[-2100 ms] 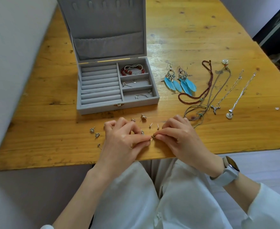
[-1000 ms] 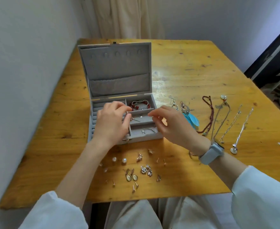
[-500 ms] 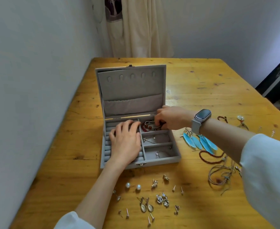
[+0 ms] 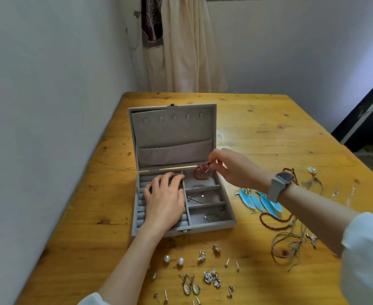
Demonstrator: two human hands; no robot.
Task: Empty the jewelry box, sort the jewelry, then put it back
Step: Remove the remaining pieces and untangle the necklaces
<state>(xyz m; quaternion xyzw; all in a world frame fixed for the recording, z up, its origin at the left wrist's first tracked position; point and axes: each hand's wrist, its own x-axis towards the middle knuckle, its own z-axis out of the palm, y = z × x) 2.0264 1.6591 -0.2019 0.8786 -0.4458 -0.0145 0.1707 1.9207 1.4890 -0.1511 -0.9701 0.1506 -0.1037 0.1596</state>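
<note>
Right hand (image 4: pixel 236 167) pinches red bead bracelet (image 4: pixel 201 173), lifting it above the jewelry box's (image 4: pixel 181 231) top right compartment. Left hand (image 4: pixel 164 200) flat, fingers spread, holds nothing, steadies box on table (image 4: pixel 269 128). Bracelet light, limp; probably best pinched at clasp, though clasp unclear.

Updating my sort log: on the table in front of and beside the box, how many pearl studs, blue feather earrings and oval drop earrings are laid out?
Pearl studs: 2
Blue feather earrings: 2
Oval drop earrings: 2
Total: 6
</note>
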